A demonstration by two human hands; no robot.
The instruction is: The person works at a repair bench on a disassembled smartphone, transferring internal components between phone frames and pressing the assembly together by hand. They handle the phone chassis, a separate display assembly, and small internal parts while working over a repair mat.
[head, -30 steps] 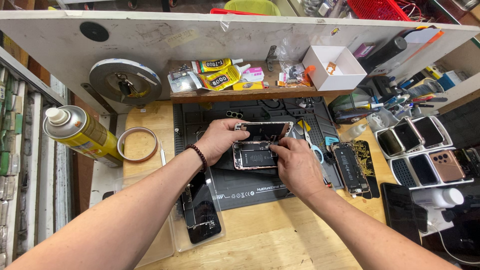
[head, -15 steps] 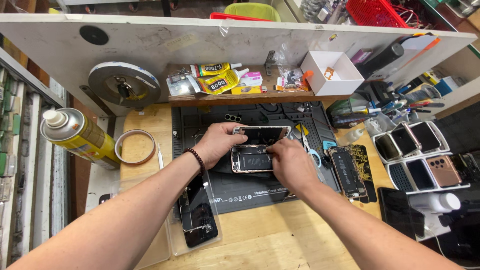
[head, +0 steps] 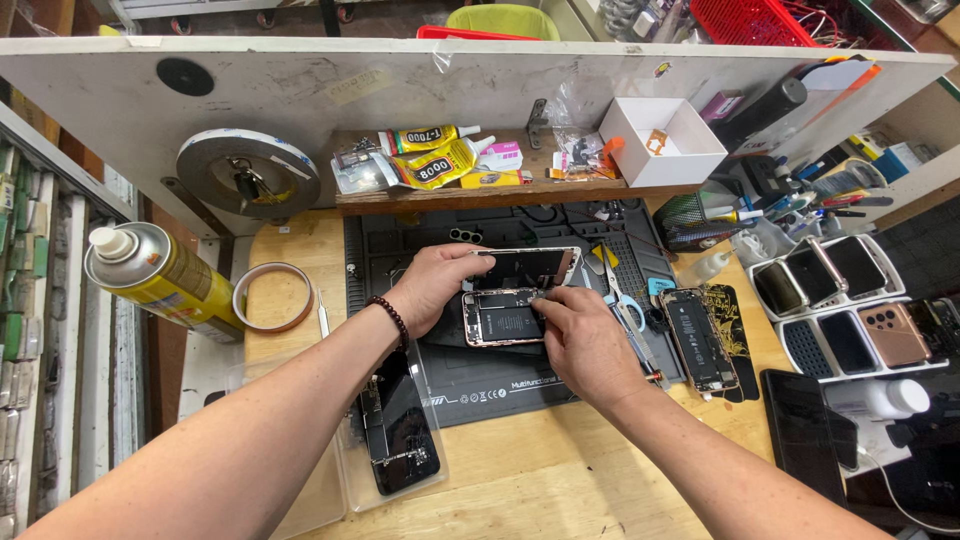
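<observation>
Fingers (head: 470,262) of the left hand (head: 435,288) pinch the left end of a lifted phone screen (head: 528,266), holding it tilted up along the far edge of the opened phone body (head: 505,318), which lies flat on the dark work mat (head: 520,385) at the middle of the wooden surface (head: 530,480); the right hand (head: 585,340) rests over the body's right side, its fingers curled down onto the exposed insides, though whether they grip anything there cannot be told. The screen looks thin, light and brittle, likely tethered to the body by delicate ribbon, so it is best held by its side edges and not bent or pulled away; the body seems stiff and steady enough to be pressed at its frame. Just right of the mat lies another opened phone (head: 698,340), and beyond it a tray of phone back covers (head: 850,300). Near left, a dark phone (head: 400,430) sits in a clear tray. Farther left stand a yellow spray can (head: 160,280) and a roll of tape (head: 272,297), with glue tubes (head: 435,160) on the far shelf (head: 480,197) beside a white box (head: 660,145)
</observation>
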